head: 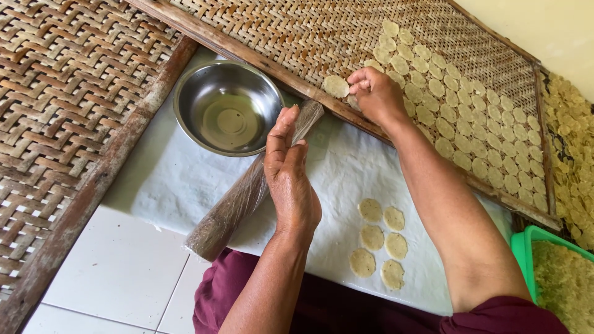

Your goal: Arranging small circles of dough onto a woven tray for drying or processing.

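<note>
White cloth (pixel 167 179) is lying over floor tiles between woven bamboo trays (pixel 291 31); the right hand (pixel 376 94) is pinching a raw cracker disc (pixel 336 86) onto the tray; the left hand (pixel 289 176) is hovering with fingers released beside a plastic-wrapped rolling pin (pixel 244 195); a steel bowl (pixel 228 106) is sitting nearby.

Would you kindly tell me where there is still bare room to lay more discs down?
Free: the woven tray left of the right hand, and the white cloth between steel bowl and wrapped roller. Crowded: the tray's right part, covered with discs.
</note>
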